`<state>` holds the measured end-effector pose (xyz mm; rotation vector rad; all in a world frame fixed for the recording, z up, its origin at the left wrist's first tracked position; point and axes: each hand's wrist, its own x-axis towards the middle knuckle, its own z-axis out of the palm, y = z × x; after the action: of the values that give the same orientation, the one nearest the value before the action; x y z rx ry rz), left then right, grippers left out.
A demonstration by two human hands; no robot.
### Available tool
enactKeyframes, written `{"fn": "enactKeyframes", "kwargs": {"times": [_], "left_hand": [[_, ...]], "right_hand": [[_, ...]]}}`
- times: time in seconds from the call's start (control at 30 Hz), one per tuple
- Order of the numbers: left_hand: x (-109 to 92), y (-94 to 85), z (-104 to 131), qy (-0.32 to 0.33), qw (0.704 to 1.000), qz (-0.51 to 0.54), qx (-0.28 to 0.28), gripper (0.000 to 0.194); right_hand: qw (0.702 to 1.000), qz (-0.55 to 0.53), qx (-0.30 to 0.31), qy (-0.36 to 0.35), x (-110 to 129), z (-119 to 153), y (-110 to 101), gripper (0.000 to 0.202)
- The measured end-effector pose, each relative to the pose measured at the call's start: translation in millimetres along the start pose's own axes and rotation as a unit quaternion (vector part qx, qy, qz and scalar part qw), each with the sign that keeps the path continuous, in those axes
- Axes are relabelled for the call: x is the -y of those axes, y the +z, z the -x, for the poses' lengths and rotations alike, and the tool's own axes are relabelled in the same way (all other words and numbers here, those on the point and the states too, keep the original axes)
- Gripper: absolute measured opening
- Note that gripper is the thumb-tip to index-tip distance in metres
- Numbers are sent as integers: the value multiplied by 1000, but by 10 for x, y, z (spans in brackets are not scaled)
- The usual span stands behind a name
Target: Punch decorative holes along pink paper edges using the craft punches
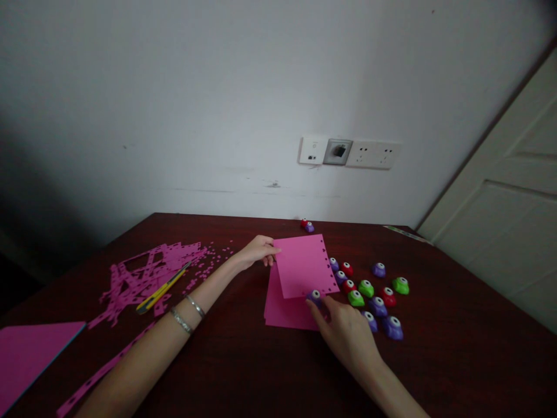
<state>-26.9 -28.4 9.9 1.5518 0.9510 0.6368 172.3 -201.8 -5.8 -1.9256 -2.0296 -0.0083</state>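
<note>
My left hand [260, 251] pinches the left edge of a pink paper sheet [300, 264], which is raised and tilted above the table. Small punched holes run down the sheet's right edge and along part of its lower edge. In my right hand [348, 325] is a purple craft punch [314, 297], held between thumb and fingers at the sheet's lower edge. Whether the paper is inside the punch's slot I cannot tell. Beneath the raised sheet, more pink paper [287, 313] lies on the table.
Several purple, red and green craft punches [378, 306] stand to the right, two more at the back [307, 225]. On the left lie punched pink strips [152, 273], loose confetti [204, 267], a yellow utility knife [163, 288] and a larger pink sheet [35, 360]. A wall [195, 116] borders the dark table [456, 337].
</note>
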Motion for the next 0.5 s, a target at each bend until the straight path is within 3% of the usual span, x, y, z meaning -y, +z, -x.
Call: {"fn": "enactKeyframes", "kwargs": {"times": [0.5], "left_hand": [[-72,-1,42,-8,1000,-4,-17,14]], "right_hand": [[1000,10,-7,-3,6,3,-30,32]]}}
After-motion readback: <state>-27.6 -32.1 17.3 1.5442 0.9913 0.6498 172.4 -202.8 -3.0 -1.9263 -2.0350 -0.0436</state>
